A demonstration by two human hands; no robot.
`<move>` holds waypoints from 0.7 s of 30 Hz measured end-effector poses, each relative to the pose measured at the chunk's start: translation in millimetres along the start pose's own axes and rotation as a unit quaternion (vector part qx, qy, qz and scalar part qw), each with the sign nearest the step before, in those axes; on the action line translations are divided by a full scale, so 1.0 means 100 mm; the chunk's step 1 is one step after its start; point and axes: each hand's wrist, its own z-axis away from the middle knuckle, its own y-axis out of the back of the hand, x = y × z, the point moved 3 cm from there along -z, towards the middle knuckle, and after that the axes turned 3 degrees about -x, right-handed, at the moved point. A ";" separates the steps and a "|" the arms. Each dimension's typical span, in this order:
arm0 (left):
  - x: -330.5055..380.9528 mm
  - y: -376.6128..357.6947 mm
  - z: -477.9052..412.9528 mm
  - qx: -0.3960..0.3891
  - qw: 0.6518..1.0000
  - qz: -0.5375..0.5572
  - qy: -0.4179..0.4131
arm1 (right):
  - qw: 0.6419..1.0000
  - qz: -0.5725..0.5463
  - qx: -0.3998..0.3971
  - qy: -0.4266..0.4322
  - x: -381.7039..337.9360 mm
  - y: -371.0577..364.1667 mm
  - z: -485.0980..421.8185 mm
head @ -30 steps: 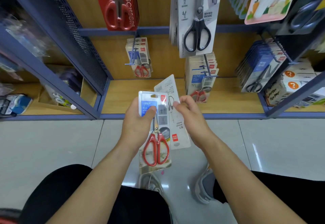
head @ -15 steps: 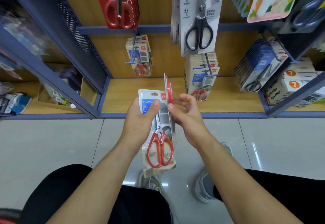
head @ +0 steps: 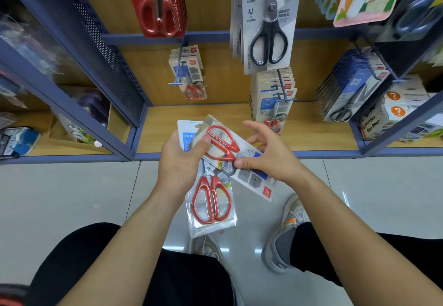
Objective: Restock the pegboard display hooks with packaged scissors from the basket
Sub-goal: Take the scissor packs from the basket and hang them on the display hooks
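My left hand (head: 181, 161) grips a pack of red-handled scissors (head: 212, 203) that hangs upright, handles down. My right hand (head: 268, 157) pinches a second pack of red scissors (head: 225, 145) lying slanted across the first, face up, its handles toward the upper left. My left thumb also presses on that second pack. Behind the hands, a blue hook (head: 178, 75) carries a few matching packs (head: 191, 75) on the wooden back panel. A second hook (head: 282, 87) to the right holds a thicker row of the same packs (head: 271, 97). No basket can be seen.
Larger red scissors packs (head: 158, 3) and black scissors packs (head: 268, 22) hang above. Blue packs (head: 352, 87) hang at right beside boxes (head: 398, 111). A perforated blue panel (head: 100, 41) closes the left. Below lie the wooden shelf (head: 309, 137), tiled floor, my knees and shoes.
My right hand has turned the second pack from back-side-up, through edge-on, to face up and slanted across the pack in my left hand. The left hand has stayed in place.
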 end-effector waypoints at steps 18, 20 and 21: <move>0.01 0.16 -0.03 -0.020 0.999 -0.037 -0.021 | 0.968 -0.218 0.126 0.008 0.08 0.64 0.07; 0.00 0.11 0.00 -0.053 0.997 -0.052 -0.028 | 0.983 -0.165 0.077 0.010 -0.05 0.64 0.04; 0.00 0.06 0.03 -0.072 0.995 -0.065 -0.030 | 0.988 -0.141 0.055 0.008 -0.12 0.60 0.02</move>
